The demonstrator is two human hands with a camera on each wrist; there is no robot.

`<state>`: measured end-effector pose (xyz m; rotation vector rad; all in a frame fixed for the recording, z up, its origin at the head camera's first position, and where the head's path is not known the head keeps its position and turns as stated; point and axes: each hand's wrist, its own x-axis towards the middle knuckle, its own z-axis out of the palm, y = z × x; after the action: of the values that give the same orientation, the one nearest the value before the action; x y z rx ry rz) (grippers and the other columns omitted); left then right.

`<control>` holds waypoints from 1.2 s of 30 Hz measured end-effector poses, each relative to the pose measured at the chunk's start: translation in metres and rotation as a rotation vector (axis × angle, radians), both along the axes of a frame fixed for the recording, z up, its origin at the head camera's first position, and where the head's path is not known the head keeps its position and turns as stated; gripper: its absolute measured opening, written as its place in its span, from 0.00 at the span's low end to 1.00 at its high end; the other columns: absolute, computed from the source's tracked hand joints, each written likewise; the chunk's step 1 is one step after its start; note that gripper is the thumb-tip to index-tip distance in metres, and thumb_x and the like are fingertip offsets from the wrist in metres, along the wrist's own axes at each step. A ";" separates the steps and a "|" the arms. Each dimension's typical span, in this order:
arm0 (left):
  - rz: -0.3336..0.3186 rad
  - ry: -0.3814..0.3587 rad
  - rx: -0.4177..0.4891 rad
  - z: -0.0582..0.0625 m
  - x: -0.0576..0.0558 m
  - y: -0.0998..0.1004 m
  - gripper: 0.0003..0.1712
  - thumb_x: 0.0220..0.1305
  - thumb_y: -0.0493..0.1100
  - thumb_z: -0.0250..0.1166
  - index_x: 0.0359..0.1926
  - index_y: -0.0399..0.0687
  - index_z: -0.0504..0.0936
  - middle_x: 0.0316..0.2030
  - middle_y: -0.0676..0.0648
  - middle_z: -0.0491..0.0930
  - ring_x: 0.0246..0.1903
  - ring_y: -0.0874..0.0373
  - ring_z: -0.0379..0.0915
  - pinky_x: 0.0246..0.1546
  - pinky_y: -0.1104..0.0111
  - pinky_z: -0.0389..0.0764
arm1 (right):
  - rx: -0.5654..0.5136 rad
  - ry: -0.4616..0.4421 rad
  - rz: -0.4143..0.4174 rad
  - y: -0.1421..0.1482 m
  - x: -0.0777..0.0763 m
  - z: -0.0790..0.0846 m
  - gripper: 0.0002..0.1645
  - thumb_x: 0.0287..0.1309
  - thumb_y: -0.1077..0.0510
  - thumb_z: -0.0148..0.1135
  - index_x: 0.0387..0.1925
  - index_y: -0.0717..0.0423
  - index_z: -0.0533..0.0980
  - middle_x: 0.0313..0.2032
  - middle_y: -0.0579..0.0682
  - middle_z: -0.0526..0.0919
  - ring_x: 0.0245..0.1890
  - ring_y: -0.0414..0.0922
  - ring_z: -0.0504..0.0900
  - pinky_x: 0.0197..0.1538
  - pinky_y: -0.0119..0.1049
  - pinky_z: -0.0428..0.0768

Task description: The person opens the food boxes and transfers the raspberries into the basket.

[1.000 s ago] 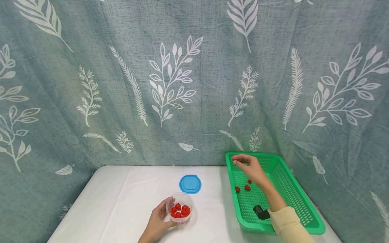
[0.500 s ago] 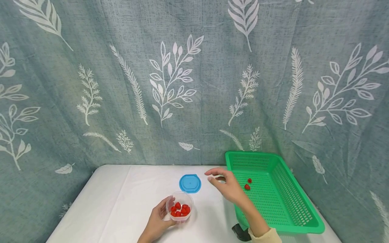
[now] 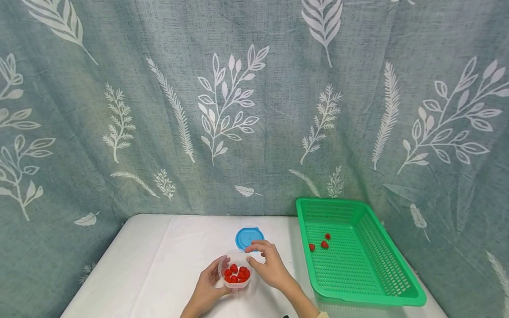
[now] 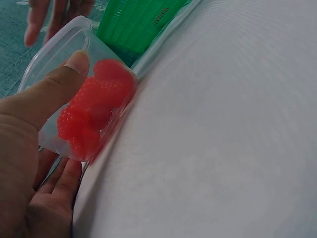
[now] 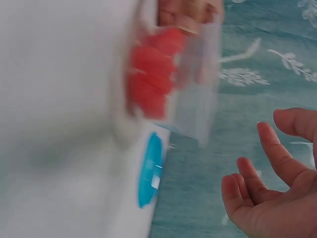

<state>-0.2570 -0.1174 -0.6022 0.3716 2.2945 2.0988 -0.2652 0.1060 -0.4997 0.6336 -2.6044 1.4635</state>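
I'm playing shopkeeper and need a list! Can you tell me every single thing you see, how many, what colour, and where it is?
Container: 1, clear, on the table
Loose berries: 3, red, in the basket
Packed berries: several, red, in the container; they overlap, so no sure count
Basket: 1, green, right side
Lid: 1, blue, on the table beyond the container
Table: 1, white, underneath
Curtain: 1, blue-green with white leaves, behind
Sleeve: 1, cream, bottom edge
Left hand: 1, bare, gripping the container
Right hand: 1, bare, near the container's rim
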 end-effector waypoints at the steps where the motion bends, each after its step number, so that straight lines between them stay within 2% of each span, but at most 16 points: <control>1: 0.000 0.003 -0.002 0.000 0.000 0.000 0.53 0.48 0.35 0.81 0.74 0.42 0.65 0.69 0.38 0.71 0.73 0.41 0.61 0.73 0.57 0.66 | 0.006 -0.011 -0.001 -0.002 -0.001 -0.005 0.10 0.63 0.59 0.66 0.45 0.57 0.84 0.59 0.60 0.78 0.62 0.60 0.70 0.58 0.59 0.79; 6: -0.005 0.018 -0.001 0.000 0.001 -0.001 0.52 0.48 0.34 0.81 0.73 0.41 0.66 0.69 0.38 0.72 0.73 0.41 0.61 0.73 0.57 0.66 | 0.036 -0.038 -0.002 -0.013 -0.003 -0.024 0.12 0.60 0.62 0.66 0.46 0.61 0.84 0.61 0.64 0.76 0.62 0.62 0.68 0.59 0.63 0.77; 11: -0.009 0.029 0.003 0.000 0.001 -0.001 0.52 0.49 0.35 0.80 0.73 0.40 0.65 0.68 0.37 0.73 0.73 0.40 0.61 0.72 0.57 0.67 | 0.068 -0.042 -0.003 -0.023 -0.007 -0.033 0.13 0.57 0.64 0.67 0.45 0.62 0.84 0.61 0.67 0.75 0.62 0.64 0.67 0.63 0.69 0.74; 15: -0.013 0.031 0.010 -0.001 0.001 -0.002 0.52 0.49 0.36 0.81 0.73 0.40 0.65 0.68 0.37 0.73 0.73 0.40 0.61 0.73 0.58 0.66 | 0.091 -0.063 -0.003 -0.031 -0.010 -0.035 0.12 0.59 0.63 0.69 0.45 0.62 0.84 0.60 0.67 0.76 0.64 0.64 0.67 0.64 0.68 0.74; 18: -0.011 0.029 0.019 -0.002 0.001 -0.001 0.52 0.48 0.36 0.81 0.73 0.40 0.65 0.69 0.37 0.72 0.73 0.41 0.60 0.73 0.58 0.66 | 0.084 -0.064 0.020 -0.036 -0.015 -0.036 0.12 0.58 0.64 0.69 0.44 0.63 0.84 0.56 0.64 0.79 0.63 0.64 0.70 0.65 0.68 0.73; 22: -0.009 0.031 0.021 -0.002 0.002 -0.001 0.53 0.48 0.35 0.81 0.73 0.38 0.65 0.70 0.36 0.69 0.73 0.40 0.60 0.73 0.59 0.66 | 0.081 -0.071 0.051 -0.039 -0.021 -0.039 0.12 0.56 0.66 0.69 0.43 0.63 0.83 0.50 0.59 0.82 0.55 0.60 0.78 0.60 0.62 0.80; 27: -0.006 0.028 0.008 -0.001 0.002 -0.001 0.52 0.49 0.36 0.81 0.74 0.39 0.64 0.72 0.37 0.68 0.74 0.40 0.59 0.73 0.58 0.66 | 0.133 -0.112 0.057 -0.042 -0.026 -0.041 0.11 0.53 0.69 0.71 0.40 0.62 0.83 0.43 0.55 0.80 0.48 0.54 0.79 0.53 0.56 0.84; 33: -0.012 0.030 0.022 -0.001 0.002 -0.002 0.53 0.48 0.35 0.81 0.74 0.39 0.64 0.72 0.37 0.68 0.75 0.40 0.57 0.73 0.59 0.65 | 0.198 -0.133 0.058 -0.046 -0.031 -0.038 0.10 0.49 0.72 0.73 0.35 0.63 0.83 0.40 0.56 0.83 0.48 0.54 0.81 0.55 0.57 0.84; 36: -0.018 0.037 0.017 -0.002 0.002 -0.002 0.52 0.49 0.35 0.80 0.74 0.39 0.64 0.72 0.37 0.67 0.75 0.39 0.56 0.72 0.65 0.67 | 0.205 -0.118 0.051 -0.048 -0.031 -0.037 0.09 0.47 0.73 0.74 0.31 0.62 0.83 0.37 0.55 0.85 0.45 0.53 0.81 0.54 0.57 0.84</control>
<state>-0.2552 -0.1192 -0.6042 0.4338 2.2853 2.1221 -0.2966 0.0581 -0.5372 0.6567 -2.8759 1.2946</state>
